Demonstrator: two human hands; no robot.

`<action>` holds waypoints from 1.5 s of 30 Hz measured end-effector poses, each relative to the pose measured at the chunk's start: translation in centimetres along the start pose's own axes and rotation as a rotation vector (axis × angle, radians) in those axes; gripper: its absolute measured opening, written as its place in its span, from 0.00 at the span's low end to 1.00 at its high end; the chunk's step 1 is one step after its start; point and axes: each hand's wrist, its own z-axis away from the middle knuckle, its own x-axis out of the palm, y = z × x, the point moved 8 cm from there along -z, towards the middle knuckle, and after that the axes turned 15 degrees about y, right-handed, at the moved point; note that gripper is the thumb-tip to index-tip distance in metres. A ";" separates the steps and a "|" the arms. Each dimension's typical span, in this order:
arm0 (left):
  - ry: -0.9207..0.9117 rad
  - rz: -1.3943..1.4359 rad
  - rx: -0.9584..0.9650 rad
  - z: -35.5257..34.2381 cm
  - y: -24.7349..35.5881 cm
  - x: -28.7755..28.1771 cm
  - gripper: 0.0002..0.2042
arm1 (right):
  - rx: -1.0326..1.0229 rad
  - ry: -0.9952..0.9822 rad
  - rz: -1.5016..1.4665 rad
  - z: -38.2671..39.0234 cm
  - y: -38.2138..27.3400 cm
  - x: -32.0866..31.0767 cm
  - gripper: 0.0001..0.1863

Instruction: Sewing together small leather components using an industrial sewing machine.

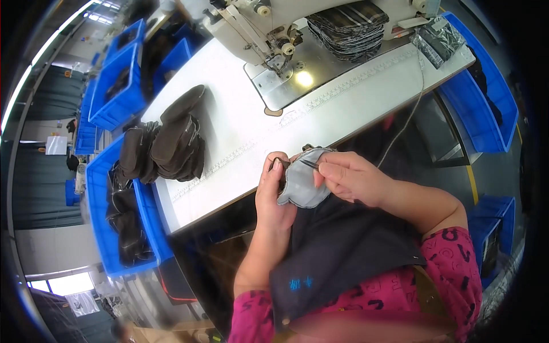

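Over my lap, just off the table's front edge, my left hand (273, 197) is closed on the left side of a small sewn fabric piece (305, 186). Its pale grey lining faces up, and a bit of dark brown fabric shows at its edges. My right hand (354, 178) is closed on a pair of dark, thin-tipped tweezers (309, 164). Their tips lie over the upper part of the lining; whether they grip any thread is too small to tell. The fingers of my right hand also overlap the piece's right edge.
A sewing machine (243, 37) stands on the white table (229, 128). Plaid fabric pieces (349, 31) are stacked beside its needle; brown pieces (174, 143) lie at the left. Blue crates (163, 228) with dark fabric flank the table. A cord (407, 117) hangs at the right.
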 end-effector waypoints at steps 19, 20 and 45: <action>0.022 -0.037 0.032 -0.1 -0.2 -0.6 0.08 | 0.000 0.048 -0.004 -0.2 0.3 -0.2 0.18; 0.020 -0.025 0.015 -0.1 -0.5 -0.7 0.08 | 0.000 0.047 -0.004 -0.2 0.4 -0.2 0.18; 0.094 -0.294 0.278 0.9 0.6 0.8 0.07 | -0.121 0.068 0.025 -0.7 0.2 -0.3 0.12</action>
